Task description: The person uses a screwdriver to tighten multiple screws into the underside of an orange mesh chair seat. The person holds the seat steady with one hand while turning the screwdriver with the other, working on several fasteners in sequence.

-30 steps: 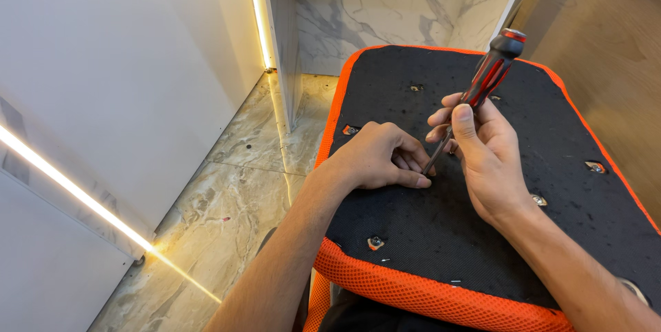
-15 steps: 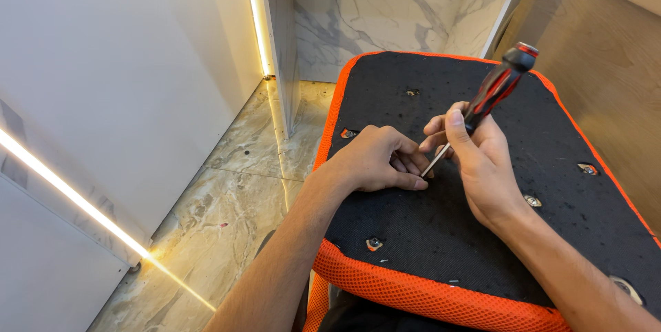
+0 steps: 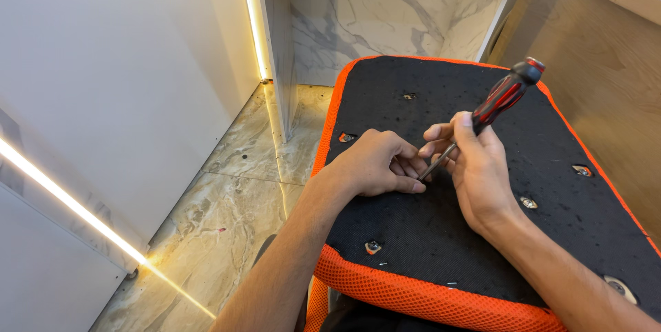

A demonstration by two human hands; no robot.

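Off to the left, a strip of light runs along the base of the white wall panel above the marble floor. Further in, the left hand lies knuckles-up on the black underside of the seat cushion, fingers curled narrow, seemingly steadying something small at the screwdriver's tip; what it pinches is hidden. Just beside it, the right hand grips the red-and-black screwdriver low on its handle, fingers wrapped around it, shaft slanting down to the left to where the two hands meet. By my reading, a fastener is being driven at that spot; keeping the tip seated calls for downward pressure and a steady wrist. Metal fittings dot the cushion to the right, beside the wooden panel.
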